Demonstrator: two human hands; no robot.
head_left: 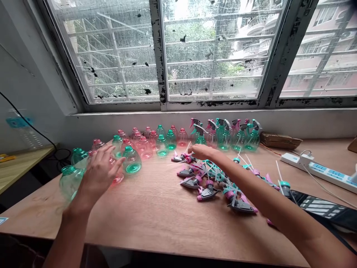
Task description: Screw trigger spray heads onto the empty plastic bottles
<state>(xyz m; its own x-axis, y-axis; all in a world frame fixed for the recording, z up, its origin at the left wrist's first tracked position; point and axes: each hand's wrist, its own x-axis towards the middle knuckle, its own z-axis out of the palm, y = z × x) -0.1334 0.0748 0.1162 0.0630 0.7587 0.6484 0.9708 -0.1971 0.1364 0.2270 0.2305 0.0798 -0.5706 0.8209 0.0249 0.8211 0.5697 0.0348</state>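
1. I see bright daylight coming through the window (195, 48), washed nearly white in patches.
2. The left wall (25, 74) looks dim and grey.
3. The bottles (132, 160) glow where light passes through.
4. Glare stripes the black panel (325, 210).
5. Wide-angle stretch slants the window frame (290, 48) toward my view's edges.

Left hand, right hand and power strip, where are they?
Left hand (98, 169), head view: back of the hand.
Right hand (204, 152), head view: back of the hand.
Power strip (324, 171), head view: its top face.
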